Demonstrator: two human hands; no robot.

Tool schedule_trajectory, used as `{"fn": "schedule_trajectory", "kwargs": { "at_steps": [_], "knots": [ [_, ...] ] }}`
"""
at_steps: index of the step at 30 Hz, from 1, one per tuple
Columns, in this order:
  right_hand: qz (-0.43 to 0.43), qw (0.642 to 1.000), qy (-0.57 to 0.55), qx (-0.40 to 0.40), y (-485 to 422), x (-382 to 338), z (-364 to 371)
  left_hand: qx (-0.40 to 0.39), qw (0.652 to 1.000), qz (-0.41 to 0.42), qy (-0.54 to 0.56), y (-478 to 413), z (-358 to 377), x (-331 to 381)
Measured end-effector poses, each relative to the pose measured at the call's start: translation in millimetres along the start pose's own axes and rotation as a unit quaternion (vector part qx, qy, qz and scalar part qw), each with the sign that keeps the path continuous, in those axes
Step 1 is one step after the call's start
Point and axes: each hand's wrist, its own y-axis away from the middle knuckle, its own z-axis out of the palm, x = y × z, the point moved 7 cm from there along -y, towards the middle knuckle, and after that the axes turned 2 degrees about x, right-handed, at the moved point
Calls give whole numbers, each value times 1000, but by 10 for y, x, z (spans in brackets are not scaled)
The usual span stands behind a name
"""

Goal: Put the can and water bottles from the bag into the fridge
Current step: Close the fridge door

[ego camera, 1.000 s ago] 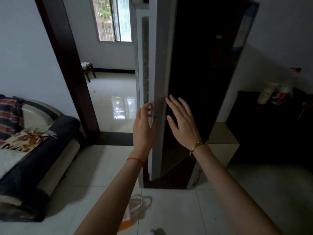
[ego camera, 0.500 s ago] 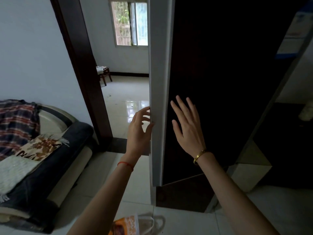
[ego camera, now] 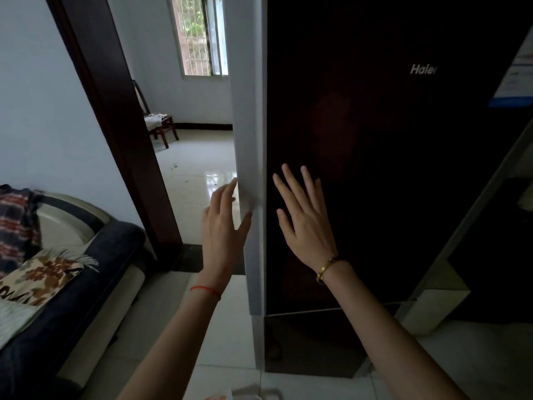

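While both hands are raised, left hand (ego camera: pixel 223 229) fingers loose at fridge (ego camera: pixel 360 174) door's grey edge, right hand (ego camera: pixel 305 226) splayed on dark front, grasping nothing.

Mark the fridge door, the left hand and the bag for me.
fridge door (ego camera: pixel 375 168), head view, on its dark front panel.
left hand (ego camera: pixel 220 229), head view, on the back of the hand.
bag (ego camera: pixel 253 395), head view, on the pale handle at the bottom edge.

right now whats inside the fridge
Nothing inside shows: the dark fridge door covers the front. Only its grey side edge is visible, with the left hand at it.
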Motion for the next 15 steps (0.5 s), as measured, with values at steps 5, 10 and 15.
{"fn": "schedule_trajectory", "kwargs": {
  "at_steps": [5, 10, 15],
  "knots": [
    [9, 1000, 5, 2, -182, 78, 135, 1, 998, 39, -43, -77, 195, 88],
    [30, 999, 19, 3, -322, 183, 247, -28, 997, 60, -38, -161, 426, 20],
    [41, 999, 29, 3, -434, 236, 313, -53, 995, 72, -38, -266, 598, -62]
  ]
}}
